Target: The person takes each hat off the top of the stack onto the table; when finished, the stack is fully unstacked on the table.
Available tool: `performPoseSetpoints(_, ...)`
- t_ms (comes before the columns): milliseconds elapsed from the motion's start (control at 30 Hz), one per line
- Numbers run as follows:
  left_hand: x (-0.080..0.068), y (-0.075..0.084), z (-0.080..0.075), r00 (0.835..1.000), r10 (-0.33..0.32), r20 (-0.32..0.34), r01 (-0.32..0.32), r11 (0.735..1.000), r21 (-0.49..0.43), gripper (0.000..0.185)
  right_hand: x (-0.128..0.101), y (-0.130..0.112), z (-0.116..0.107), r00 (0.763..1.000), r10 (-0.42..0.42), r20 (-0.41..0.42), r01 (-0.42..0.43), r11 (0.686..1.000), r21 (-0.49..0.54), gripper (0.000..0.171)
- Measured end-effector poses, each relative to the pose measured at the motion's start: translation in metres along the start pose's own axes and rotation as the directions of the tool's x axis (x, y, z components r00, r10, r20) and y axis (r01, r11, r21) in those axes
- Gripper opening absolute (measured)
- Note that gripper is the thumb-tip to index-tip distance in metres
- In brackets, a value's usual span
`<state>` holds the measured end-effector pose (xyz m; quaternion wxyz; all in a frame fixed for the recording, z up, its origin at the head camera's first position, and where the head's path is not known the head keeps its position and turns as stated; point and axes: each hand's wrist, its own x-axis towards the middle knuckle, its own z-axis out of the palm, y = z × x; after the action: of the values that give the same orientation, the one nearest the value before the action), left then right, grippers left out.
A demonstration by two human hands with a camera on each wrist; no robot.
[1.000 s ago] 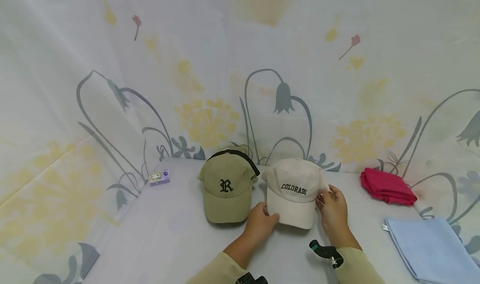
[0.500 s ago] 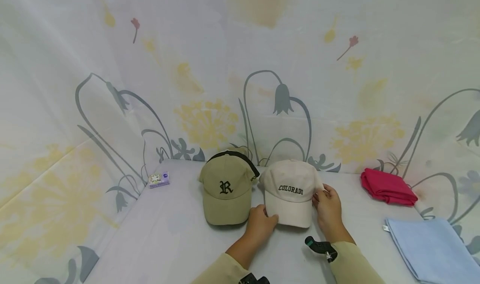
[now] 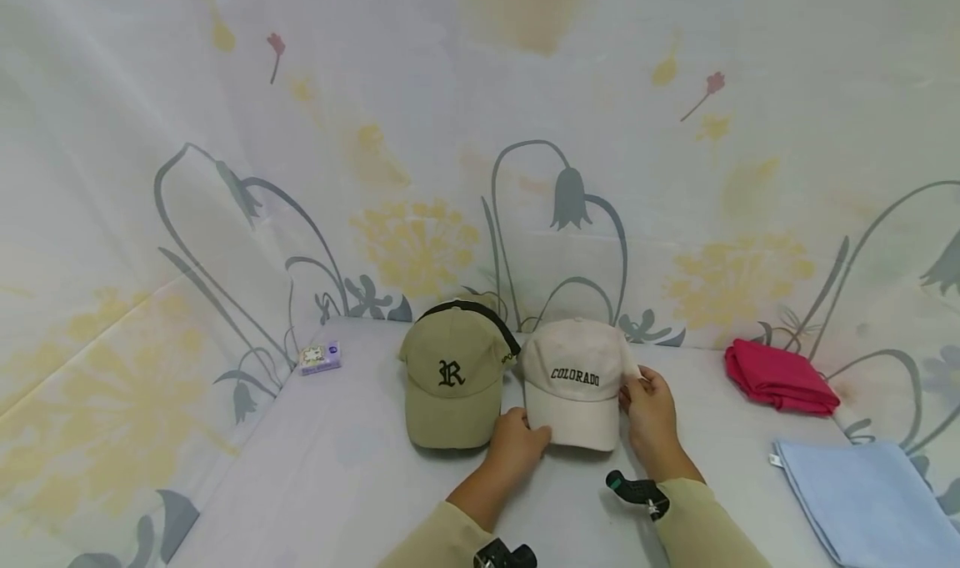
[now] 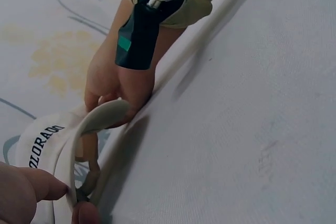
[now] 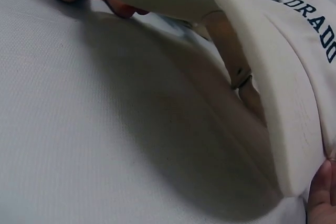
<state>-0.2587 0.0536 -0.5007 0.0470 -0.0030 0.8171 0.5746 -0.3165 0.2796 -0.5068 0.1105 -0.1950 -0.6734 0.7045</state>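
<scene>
A cream baseball cap (image 3: 573,364) lettered COLORADO faces me on the white surface, just right of an olive-green cap (image 3: 453,376) with a black R. My left hand (image 3: 516,447) pinches the left edge of the cream cap's brim between thumb and fingers, as the left wrist view shows at the brim (image 4: 68,171). On the other side, my right hand (image 3: 651,418) holds the cap's lower right side by the fingertips. The right wrist view looks under the raised brim (image 5: 294,129), which casts a shadow on the cloth. Part of the right fingers is hidden behind the cap.
A small purple box (image 3: 320,358) sits at the back left. Folded red cloth (image 3: 780,376) lies at the back right, with a folded light blue cloth (image 3: 862,501) nearer me. Behind everything rises a flower-printed curtain (image 3: 465,134).
Both hands have shifted the cream cap a little to the left, closer to the olive cap, and it now stands straighter. The olive cap and the cloths stay put.
</scene>
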Motion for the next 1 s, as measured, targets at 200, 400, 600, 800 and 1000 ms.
performPoseSetpoints(200,0.000,0.001,-0.007,1.000,-0.015,-0.005,0.015,1.000,-0.021,0.018,0.000,-0.001,0.006,1.000,-0.012,0.014,0.012,1.000,0.000,0.047)
performPoseSetpoints(400,-0.001,-0.002,-0.008,0.999,-0.021,-0.050,0.022,1.000,0.011,0.025,-0.002,-0.002,0.013,0.999,-0.021,0.033,0.021,1.000,-0.005,0.045)
performPoseSetpoints(600,-0.001,-0.011,-0.001,0.992,0.038,-0.118,-0.035,0.999,0.030,0.042,0.001,-0.003,0.014,0.998,-0.013,0.056,0.016,0.998,-0.054,0.047)
performPoseSetpoints(800,0.000,-0.015,0.004,0.986,0.035,-0.163,-0.030,0.999,0.030,0.049,0.009,-0.001,0.013,0.996,0.003,0.094,0.003,0.998,-0.065,0.046)
performPoseSetpoints(1000,-0.002,-0.014,0.005,0.982,0.047,-0.181,-0.040,0.998,0.041,0.050,0.013,-0.001,0.009,0.989,0.039,0.141,-0.025,0.995,-0.099,0.049)
